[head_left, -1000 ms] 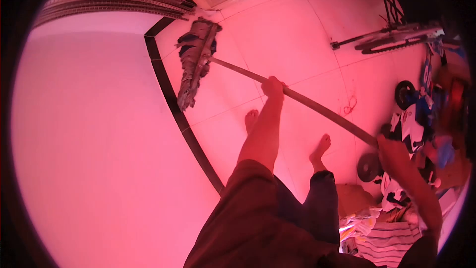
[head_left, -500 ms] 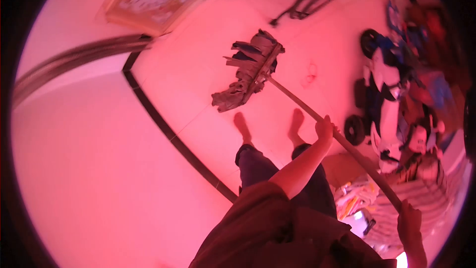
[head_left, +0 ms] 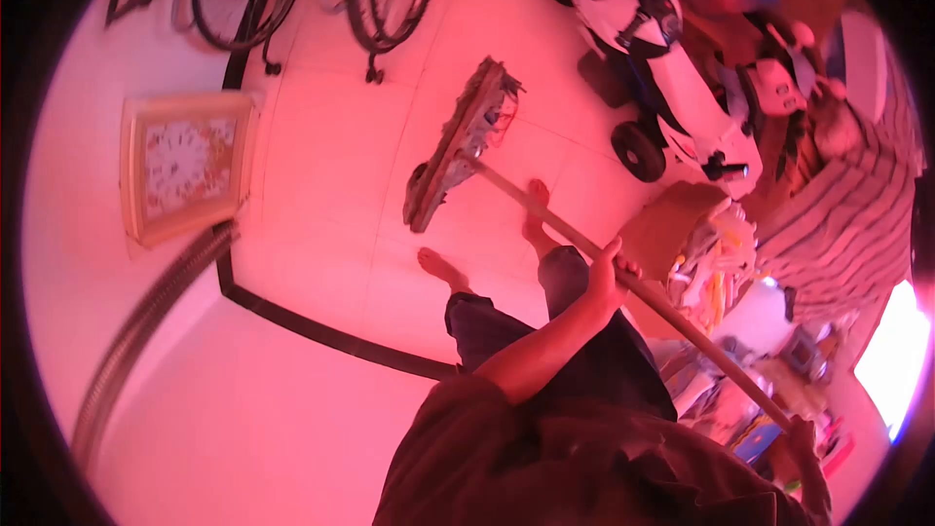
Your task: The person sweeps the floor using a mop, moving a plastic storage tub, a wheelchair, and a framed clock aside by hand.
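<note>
A mop's long wooden handle (head_left: 706, 343) slants from the lower right up to its head. Partway down the handle my left hand (head_left: 608, 278) is wrapped around it. Near its upper end, at the lower right of the view, my right hand (head_left: 803, 440) grips it, fingers partly hidden. The wide mop head (head_left: 458, 151), with ragged cloth strips, lies on the tiled floor (head_left: 331, 195) ahead of my bare feet.
A framed clock (head_left: 190, 164) is at the left, above a dark skirting strip. Wheelchair wheels (head_left: 394, 0) stand at the top. A white toy motorbike (head_left: 672, 63) is to the right, beside an open cardboard box (head_left: 667, 224) of odds and ends and a striped cloth (head_left: 838, 214).
The view has turned, bringing the wheelchair into sight and the clock lower. The mop head has swung round, its strips now mostly on the other side. Both hands keep hold of the handle.
</note>
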`<state>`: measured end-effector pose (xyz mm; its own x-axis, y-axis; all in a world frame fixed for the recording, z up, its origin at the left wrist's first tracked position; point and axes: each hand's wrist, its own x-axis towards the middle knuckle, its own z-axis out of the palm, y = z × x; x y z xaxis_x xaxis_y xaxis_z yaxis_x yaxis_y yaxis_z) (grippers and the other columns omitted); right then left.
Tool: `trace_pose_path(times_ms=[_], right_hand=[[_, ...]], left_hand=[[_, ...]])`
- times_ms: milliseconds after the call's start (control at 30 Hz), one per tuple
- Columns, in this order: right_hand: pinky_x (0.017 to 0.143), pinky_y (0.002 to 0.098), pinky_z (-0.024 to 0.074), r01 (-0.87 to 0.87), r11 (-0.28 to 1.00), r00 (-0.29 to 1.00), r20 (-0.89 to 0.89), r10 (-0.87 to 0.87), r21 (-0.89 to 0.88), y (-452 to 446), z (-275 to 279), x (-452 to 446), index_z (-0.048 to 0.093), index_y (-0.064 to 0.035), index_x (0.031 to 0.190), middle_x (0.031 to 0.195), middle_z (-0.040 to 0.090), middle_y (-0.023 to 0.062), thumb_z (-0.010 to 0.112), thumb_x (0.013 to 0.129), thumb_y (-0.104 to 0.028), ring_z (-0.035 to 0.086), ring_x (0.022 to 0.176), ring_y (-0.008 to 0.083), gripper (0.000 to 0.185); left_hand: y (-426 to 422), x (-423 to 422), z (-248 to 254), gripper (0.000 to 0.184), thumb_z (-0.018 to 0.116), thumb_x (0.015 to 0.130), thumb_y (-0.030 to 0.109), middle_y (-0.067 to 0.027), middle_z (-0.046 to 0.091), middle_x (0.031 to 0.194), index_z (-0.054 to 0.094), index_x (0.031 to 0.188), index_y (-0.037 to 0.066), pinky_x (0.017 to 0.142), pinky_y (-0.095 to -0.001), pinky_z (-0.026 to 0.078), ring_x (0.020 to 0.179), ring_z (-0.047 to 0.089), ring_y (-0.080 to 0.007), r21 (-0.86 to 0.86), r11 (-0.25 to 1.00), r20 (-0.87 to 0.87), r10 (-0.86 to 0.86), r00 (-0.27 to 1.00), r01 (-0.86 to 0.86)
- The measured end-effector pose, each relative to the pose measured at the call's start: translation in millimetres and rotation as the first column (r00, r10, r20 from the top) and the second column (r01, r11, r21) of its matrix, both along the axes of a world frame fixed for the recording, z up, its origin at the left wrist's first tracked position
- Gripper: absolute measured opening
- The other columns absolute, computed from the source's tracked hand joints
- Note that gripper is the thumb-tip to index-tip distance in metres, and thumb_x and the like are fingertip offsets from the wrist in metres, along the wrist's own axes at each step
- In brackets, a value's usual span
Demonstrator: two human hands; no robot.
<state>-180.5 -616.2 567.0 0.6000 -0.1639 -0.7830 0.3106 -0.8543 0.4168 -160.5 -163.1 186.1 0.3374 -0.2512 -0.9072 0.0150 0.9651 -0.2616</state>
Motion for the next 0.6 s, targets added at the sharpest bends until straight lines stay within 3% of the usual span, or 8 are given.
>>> trace_pose_path(times_ms=[33,100,167,233,267,367,467,600], right_hand=[[0.056,0.049,0.0458,0.047,0.999,0.999,-0.026,-0.047,0.001,-6.2,6.8,-12.1,0.059,-0.0031,0.074,0.065,0.059,0.0202,0.063,0.068,-0.012,0.06,0.065,0.0392,0.012],[0.057,0.05,0.0459,0.124,0.992,0.992,-0.037,-0.123,0.01,-22.7,-11.6,-37.7,0.059,-0.0037,0.076,0.066,0.059,0.0205,0.061,0.073,-0.012,0.06,0.066,0.0399,0.009],[0.058,0.0506,0.0454,-0.108,0.988,0.993,0.052,0.102,0.11,-41.6,-51.0,-94.5,0.057,-0.0038,0.078,0.066,0.06,0.0203,0.057,0.076,-0.008,0.06,0.067,0.0409,0.005],[0.06,0.0506,0.0459,0.305,0.951,0.949,0.072,-0.307,0.042,-17.5,-57.2,-106.1,0.057,-0.0047,0.083,0.065,0.059,0.021,0.055,0.077,-0.005,0.059,0.068,0.0417,0.006],[0.062,0.0507,0.0462,0.354,0.935,0.932,0.074,-0.355,0.028,-42.9,-52.6,-132.7,0.057,-0.0056,0.086,0.069,0.06,0.0208,0.055,0.076,-0.006,0.059,0.07,0.0412,0.01],[0.062,0.0494,0.0465,0.416,0.909,0.906,0.076,-0.416,0.007,-60.2,-30.9,-180.9,0.057,-0.0055,0.087,0.073,0.061,0.02,0.057,0.076,-0.007,0.059,0.073,0.0413,0.011],[0.058,0.0497,0.0463,0.232,0.969,0.96,0.14,-0.241,0.08,-31.8,-92.3,-207.9,0.058,-0.0059,0.087,0.071,0.06,0.0194,0.057,0.077,-0.009,0.06,0.071,0.0401,0.011],[0.055,0.0504,0.0426,0.384,0.9,0.896,0.152,-0.417,0.206,-39.4,-114.9,-188.9,0.056,-0.0078,0.084,0.066,0.058,0.0168,0.054,0.077,-0.009,0.059,0.066,0.038,0.008]], left_hand=[[0.9,-2.0,16.4,0.04,0.059,0.087,0.033,0.0016,0.035,0.047,0.037,0.058,0.017,0.043,-0.0308,0.037,0.041,0.037,-0.0124,-0.062,0.995,-0.001,-0.082,0.997,0.082],[19.1,-14.3,-64.7,0.04,0.058,0.088,0.035,0.0021,0.035,0.046,0.038,0.058,0.018,0.041,-0.0287,0.035,0.039,0.036,-0.0116,0.134,0.99,-0.119,-0.036,0.992,0.052],[44.5,-18.4,-130.0,0.04,0.057,0.088,0.038,0.0036,0.034,0.046,0.037,0.06,0.018,0.039,-0.0267,0.03,0.037,0.033,-0.0098,0.35,0.929,0.034,-0.141,0.989,0.12],[37.7,5.6,-97.4,0.04,0.055,0.089,0.041,0.0055,0.03,0.047,0.036,0.061,0.02,0.038,-0.0265,0.027,0.037,0.03,-0.0081,0.279,0.937,-0.107,-0.187,0.977,0.21],[26.3,14.7,-63.2,0.039,0.055,0.089,0.041,0.0065,0.026,0.048,0.036,0.063,0.02,0.04,-0.0263,0.027,0.038,0.028,-0.0075,0.329,0.902,-0.116,-0.256,0.96,0.281],[19.5,32.6,-18.9,0.039,0.053,0.09,0.038,0.0059,0.025,0.044,0.035,0.062,0.019,0.036,-0.027,0.026,0.034,0.027,-0.0088,0.219,0.918,-0.098,-0.316,0.944,0.33],[51.5,38.1,-123.1,0.046,0.049,0.091,0.039,0.005,0.022,0.041,0.028,0.055,0.019,0.034,-0.026,0.02,0.032,0.023,-0.0096,0.399,0.867,0.103,-0.365,0.925,0.298],[54.5,47.0,-90.5,0.044,0.048,0.09,0.038,0.0064,0.024,0.042,0.03,0.054,0.02,0.036,-0.025,0.023,0.033,0.024,-0.0088,0.408,0.779,-0.102,-0.48,0.871,0.476]])
